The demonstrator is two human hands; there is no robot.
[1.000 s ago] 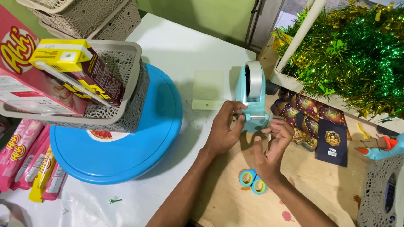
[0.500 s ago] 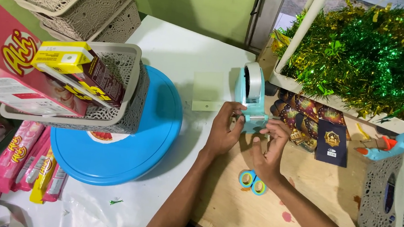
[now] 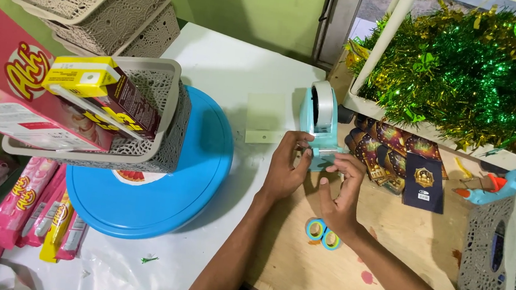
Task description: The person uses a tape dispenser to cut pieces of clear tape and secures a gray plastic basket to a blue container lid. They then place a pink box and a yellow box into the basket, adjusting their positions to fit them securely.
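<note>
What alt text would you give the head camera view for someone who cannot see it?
Both hands, left hand and right hand, meet at the front of a teal tape dispenser on a table. A grey basket of boxes sits on a blue round lid to the left; a tray of green tinsel stands to the right.

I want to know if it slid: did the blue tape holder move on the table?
No. The tape dispenser sits in the same spot beside the pale card and the dark packets, as it did a second ago.

Both forearms rise from the lower edge toward the frame's centre. The left hand (image 3: 285, 167) and right hand (image 3: 341, 191) meet there, fingers curled, fingertips pinched close together.
</note>
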